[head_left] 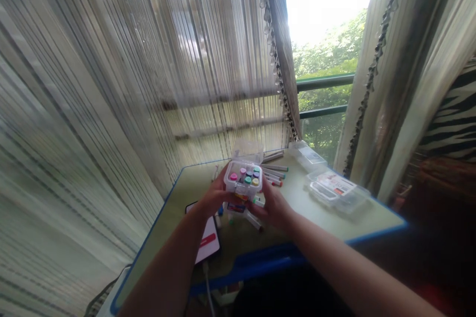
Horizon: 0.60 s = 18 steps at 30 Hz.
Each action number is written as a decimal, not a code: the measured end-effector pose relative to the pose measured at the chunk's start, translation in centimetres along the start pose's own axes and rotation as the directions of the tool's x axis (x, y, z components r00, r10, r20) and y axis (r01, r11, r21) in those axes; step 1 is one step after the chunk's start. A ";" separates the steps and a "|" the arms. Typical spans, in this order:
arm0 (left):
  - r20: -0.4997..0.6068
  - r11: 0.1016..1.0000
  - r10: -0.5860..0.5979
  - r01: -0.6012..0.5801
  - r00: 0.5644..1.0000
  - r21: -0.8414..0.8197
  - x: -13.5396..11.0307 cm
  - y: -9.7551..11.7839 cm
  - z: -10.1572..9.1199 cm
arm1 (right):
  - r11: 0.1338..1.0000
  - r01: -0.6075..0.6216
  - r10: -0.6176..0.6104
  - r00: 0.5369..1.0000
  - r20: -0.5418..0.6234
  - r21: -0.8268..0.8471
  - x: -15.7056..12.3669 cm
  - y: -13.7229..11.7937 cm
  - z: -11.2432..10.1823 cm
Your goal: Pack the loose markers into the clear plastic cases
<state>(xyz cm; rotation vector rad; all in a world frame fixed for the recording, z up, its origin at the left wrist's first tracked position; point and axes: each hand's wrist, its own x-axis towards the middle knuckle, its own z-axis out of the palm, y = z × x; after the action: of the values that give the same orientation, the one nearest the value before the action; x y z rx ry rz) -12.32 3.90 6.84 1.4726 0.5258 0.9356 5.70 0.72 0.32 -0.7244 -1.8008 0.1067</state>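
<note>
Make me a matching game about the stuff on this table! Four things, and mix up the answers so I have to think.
1. marker box
2. phone
3. loose markers
4. table edge

a. blue
b. screen lit, showing a red bar
c. open, held by the left hand and right hand
d. scattered, outside any box

Right pairs: 1-c, 2-b, 3-d, 4-a

Smooth table (297,195) (its edging (375,234) plastic-looking), clear glossy plastic marker case (243,188) above the table, clear plastic box (336,192) at the table's right, sheer cloth curtain (111,59) beyond the table
</note>
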 end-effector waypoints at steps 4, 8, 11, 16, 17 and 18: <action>0.042 0.999 0.010 -0.008 0.999 -0.054 -0.4 0.3 -0.1 | 0.974 -0.162 0.153 0.986 0.069 0.155 0.3 -0.8 -0.4; 0.049 1.000 0.011 -0.009 0.999 -0.030 -0.5 0.1 -0.1 | 0.935 -0.199 0.168 0.977 0.129 0.294 0.6 -0.5 -0.4; 0.019 1.000 0.027 -0.027 0.999 -0.002 -0.2 -0.1 -0.1 | 0.908 -0.224 0.187 0.973 0.135 0.354 1.2 -0.3 -0.4; 0.036 0.997 0.067 -0.065 0.997 -0.040 0.0 0.2 0.2 | 0.961 -0.141 0.125 0.989 0.080 0.239 4.0 -0.8 -0.6; 0.014 0.995 0.081 -0.080 0.997 -0.053 0.0 0.3 0.3 | 0.965 -0.126 0.109 0.990 0.086 0.229 4.7 -0.9 -0.7; -0.014 0.994 0.090 -0.090 0.996 -0.066 -0.1 0.4 0.3 | 0.965 -0.121 0.100 0.990 0.101 0.231 5.4 -0.9 -0.8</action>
<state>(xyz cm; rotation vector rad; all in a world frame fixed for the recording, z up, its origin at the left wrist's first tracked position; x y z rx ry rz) -12.22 3.57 7.22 1.4414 0.4347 1.0228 5.09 2.61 5.51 -0.6570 -1.7932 0.4274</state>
